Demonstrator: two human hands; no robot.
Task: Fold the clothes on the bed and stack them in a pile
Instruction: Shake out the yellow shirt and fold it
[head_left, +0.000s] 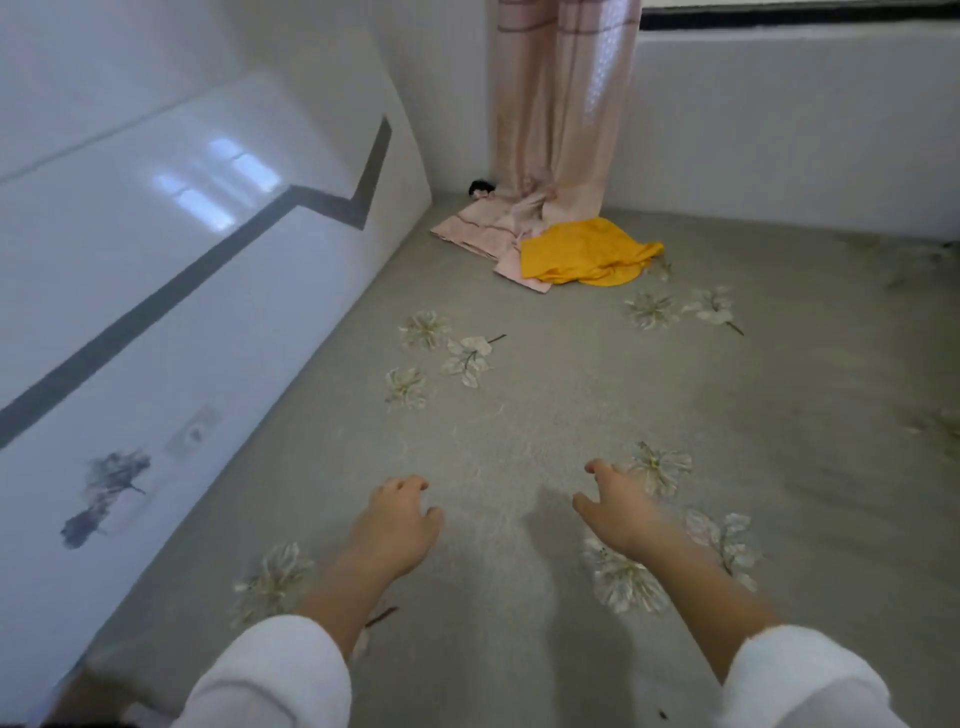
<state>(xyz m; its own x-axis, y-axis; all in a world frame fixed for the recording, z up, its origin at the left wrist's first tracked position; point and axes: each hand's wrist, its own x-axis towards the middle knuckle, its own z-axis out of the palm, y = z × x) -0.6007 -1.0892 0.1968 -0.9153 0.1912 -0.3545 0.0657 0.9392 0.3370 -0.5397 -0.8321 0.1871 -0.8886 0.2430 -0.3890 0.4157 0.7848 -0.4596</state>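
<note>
White sleeves (270, 675) fill the lower edge. From them the left hand (397, 525) and right hand (618, 512) reach forward over the grey flowered bed sheet (519, 405), fingers loosely curled, both holding nothing. Yellow garment (582, 252) lies crumpled at the far end of the bed, well apart from the hands, overlapping a pink cloth (483, 228) at the foot of a pink curtain (561, 104). Glossy white panel (156, 270) borders the bed on the left.
</note>
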